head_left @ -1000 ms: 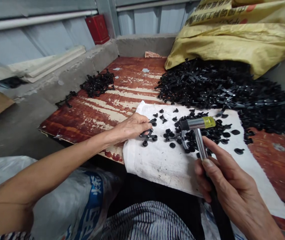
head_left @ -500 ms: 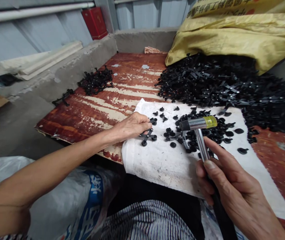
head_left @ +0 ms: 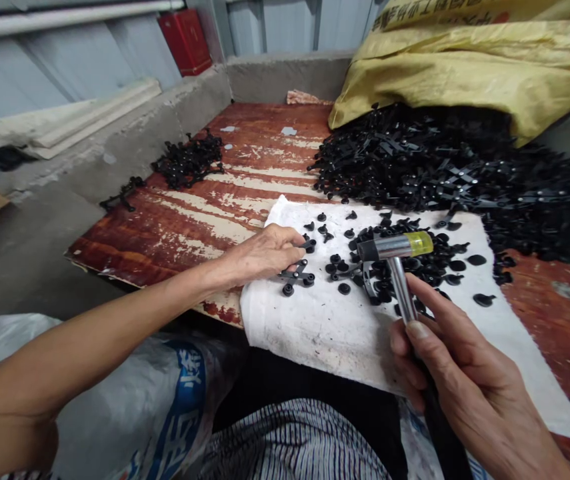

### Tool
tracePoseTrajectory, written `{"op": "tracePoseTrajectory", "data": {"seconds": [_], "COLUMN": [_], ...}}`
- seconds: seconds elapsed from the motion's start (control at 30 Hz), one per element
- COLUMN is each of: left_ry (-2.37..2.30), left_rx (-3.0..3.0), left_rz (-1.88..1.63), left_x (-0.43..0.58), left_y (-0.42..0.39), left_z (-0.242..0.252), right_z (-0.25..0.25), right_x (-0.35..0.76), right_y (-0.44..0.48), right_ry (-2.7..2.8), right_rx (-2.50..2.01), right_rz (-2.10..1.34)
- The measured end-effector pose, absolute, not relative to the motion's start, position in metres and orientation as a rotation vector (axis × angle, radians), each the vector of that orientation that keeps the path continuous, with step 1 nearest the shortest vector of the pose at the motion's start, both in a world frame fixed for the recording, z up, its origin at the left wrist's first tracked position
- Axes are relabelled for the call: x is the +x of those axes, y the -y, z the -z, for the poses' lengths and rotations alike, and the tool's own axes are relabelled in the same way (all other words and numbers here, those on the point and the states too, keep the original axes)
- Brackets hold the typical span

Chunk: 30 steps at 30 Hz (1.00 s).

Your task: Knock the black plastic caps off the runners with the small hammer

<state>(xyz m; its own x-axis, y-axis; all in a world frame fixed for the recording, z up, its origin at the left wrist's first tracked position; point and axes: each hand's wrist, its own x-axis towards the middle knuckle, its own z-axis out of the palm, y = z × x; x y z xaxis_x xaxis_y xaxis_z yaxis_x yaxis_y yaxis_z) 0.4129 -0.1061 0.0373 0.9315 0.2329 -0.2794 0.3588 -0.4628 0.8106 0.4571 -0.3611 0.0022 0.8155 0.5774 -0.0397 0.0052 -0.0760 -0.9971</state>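
Observation:
My left hand (head_left: 269,252) is closed on a black crossed-link piece with round feet (head_left: 299,272) at the left part of a white cloth (head_left: 309,333). Its thumb and forefinger pinch the piece, and the far side is partly covered by the fingers. In my right hand (head_left: 465,360) is a mallet (head_left: 395,249) with a metal head, one black face and one yellow face; the fingers wrap its handle. The mallet head hangs above a heap of small black round-footed caps (head_left: 429,267) on the cloth, hiding some of them. A few loose caps lie between the hands.
A large pile of black linked pieces (head_left: 415,167) spills from a yellow sack (head_left: 465,73) at the back right. A smaller pile (head_left: 189,160) lies on the worn red board (head_left: 245,133) at the left, beside a concrete ledge (head_left: 85,147). A red tin (head_left: 185,40) stands behind.
The left hand's fingertips have shifted slightly around the linked piece. The mallet stays at about the same place, and the whole view has slid a little.

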Motion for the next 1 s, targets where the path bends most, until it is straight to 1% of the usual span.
{"op": "tracePoseTrajectory", "data": {"seconds": [0.13, 0.33, 0.6, 1.0], "left_ry": [-0.456, -0.479, -0.515, -0.530], "left_rx": [1.983, 2.035, 1.881, 1.911], "left_rz": [0.126, 0.189, 0.172, 0.169], "left_x": [0.412, 0.410, 0.410, 0.410], "left_y": [0.108, 0.104, 0.102, 0.099], "left_z": [-0.037, -0.038, -0.033, -0.027], "right_z": [-0.002, -0.001, -0.002, -0.003], "right_x": [0.458, 0.458, 0.457, 0.458], "right_y": [0.361, 0.360, 0.360, 0.358], "right_ry": [0.487, 0.464, 0.447, 0.476], "right_rx": [-1.577, -1.565, -1.589, -1.623], "right_rz": [-0.496, -0.519, -0.514, -0.504]}}
